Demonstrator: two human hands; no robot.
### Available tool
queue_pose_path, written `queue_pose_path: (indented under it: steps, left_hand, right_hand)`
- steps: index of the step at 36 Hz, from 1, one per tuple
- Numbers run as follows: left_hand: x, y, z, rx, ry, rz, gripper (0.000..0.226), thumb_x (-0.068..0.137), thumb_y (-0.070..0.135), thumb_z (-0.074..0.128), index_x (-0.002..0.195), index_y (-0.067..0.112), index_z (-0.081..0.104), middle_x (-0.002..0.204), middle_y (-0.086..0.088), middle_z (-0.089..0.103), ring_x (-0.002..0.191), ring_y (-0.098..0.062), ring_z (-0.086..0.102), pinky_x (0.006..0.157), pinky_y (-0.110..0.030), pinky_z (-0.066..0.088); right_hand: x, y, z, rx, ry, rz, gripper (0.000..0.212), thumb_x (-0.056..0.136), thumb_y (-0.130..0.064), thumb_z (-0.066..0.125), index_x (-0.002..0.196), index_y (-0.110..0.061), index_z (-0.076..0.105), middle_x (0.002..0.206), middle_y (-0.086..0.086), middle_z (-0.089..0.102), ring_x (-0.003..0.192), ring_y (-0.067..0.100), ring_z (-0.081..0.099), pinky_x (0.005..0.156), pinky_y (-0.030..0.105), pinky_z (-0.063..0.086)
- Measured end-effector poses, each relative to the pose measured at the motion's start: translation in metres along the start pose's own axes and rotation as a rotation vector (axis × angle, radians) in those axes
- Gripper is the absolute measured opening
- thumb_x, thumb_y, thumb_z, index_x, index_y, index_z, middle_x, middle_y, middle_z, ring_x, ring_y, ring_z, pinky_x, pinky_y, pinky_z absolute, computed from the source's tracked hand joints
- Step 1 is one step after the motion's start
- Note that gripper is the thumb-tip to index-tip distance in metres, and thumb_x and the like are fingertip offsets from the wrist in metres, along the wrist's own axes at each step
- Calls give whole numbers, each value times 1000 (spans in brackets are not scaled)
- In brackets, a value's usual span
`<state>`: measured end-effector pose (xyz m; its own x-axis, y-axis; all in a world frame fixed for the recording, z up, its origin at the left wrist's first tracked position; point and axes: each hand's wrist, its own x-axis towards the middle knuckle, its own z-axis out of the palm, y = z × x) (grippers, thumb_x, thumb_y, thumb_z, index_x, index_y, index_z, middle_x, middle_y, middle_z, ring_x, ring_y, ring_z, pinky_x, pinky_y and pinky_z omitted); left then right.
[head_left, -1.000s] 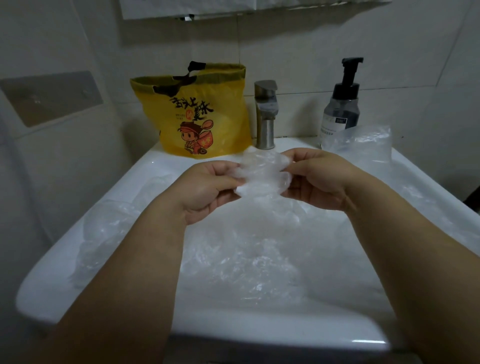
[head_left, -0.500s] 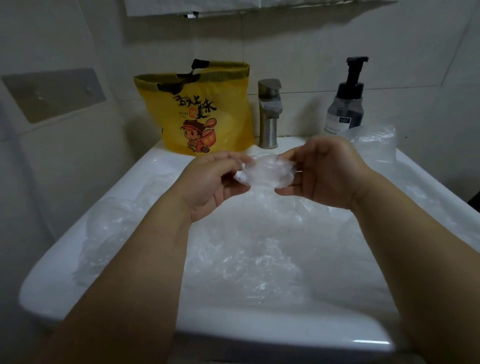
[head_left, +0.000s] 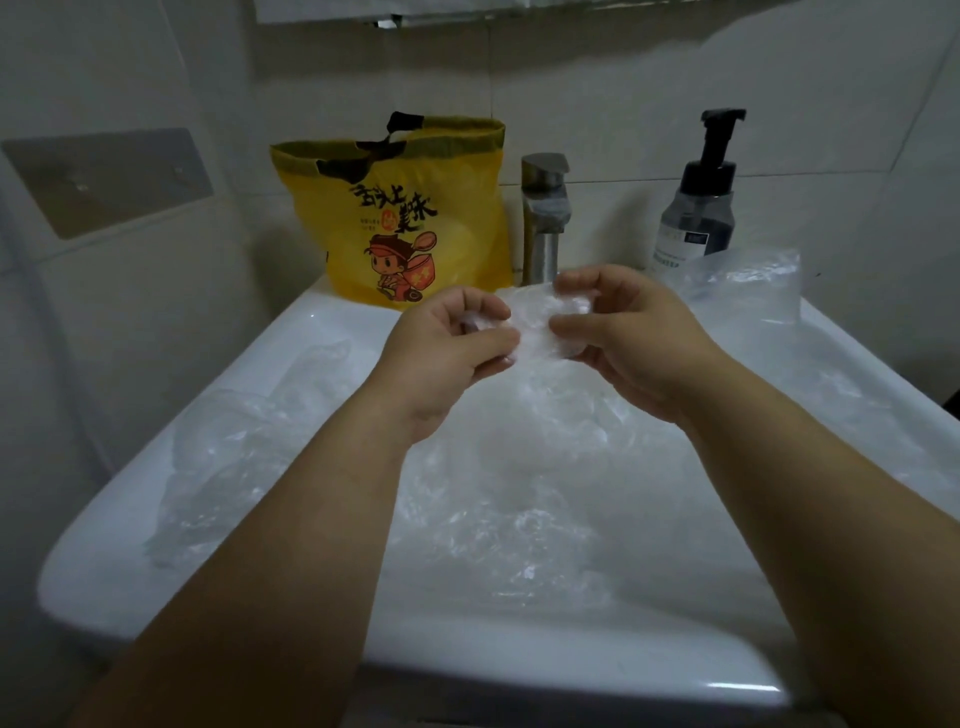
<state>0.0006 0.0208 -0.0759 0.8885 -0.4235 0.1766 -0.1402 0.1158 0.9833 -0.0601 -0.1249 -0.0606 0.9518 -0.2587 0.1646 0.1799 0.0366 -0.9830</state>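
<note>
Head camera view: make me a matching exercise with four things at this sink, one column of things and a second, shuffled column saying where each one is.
Things
1. yellow bag
2. faucet
3. pump bottle
4. clear plastic wad

Places
A. pinched between the left hand and the right hand
B. back right of the sink
C. back left of the sink rim
D. middle of the back rim

Pairs: 1-C, 2-D, 3-B, 4-A

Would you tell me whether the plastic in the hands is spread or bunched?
Bunched: the plastic is a crumpled wad pinched between left hand and right hand.
</note>
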Motion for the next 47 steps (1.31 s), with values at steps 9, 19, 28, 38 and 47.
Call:
queue_pose_path:
  steps: [9, 19, 28, 38, 47]
  left_hand:
    - [-2, 3, -2, 33, 2, 43, 25, 82, -9, 66, 85, 17, 67, 94, -15, 58, 85, -22, 60, 72, -20, 57]
    - [-3, -3, -7, 461, 100, 205, 33, 79, 20, 80, 108, 31, 71, 102, -11, 71, 91, -27, 66, 89, -37, 56]
    - [-1, -5, -8, 629, 85, 271, 6, 92, 24, 65, 94, 29, 64, 106, 4, 44, 81, 1, 47, 66, 3, 34]
    - [-3, 4, -9, 264, -87, 78, 12, 95, 14, 58, 87, 20, 65, 85, -6, 64, 66, -2, 64, 65, -18, 54]
    - [-8, 10, -12, 167, -122, -77, 12, 89, 5, 64, 88, 15, 68, 69, 1, 68, 60, -4, 65, 56, -15, 51]
  right_hand:
    - [-1, -3, -3, 7, -92, 117, 21, 89, 5, 57, 107, -3, 63, 110, 13, 63, 83, 21, 68, 66, 24, 59]
    - [4, 7, -9, -442, -23, -50, 47, 85, -6, 68, 131, -7, 56, 105, 7, 69, 80, 14, 70, 75, 20, 57]
    - [2, 8, -9, -769, 18, -270, 11, 92, -28, 61, 98, -21, 65, 78, 1, 60, 66, 11, 55, 54, 17, 39]
    - [0, -1, -15, -377, -131, -114, 5, 91, -14, 59, 94, -14, 64, 83, 4, 63, 73, 15, 60, 72, 28, 59]
    - [-1, -5, -21, -201, -207, 79, 12, 90, 0, 57, 98, -1, 65, 79, 10, 60, 65, 14, 59, 62, 19, 56]
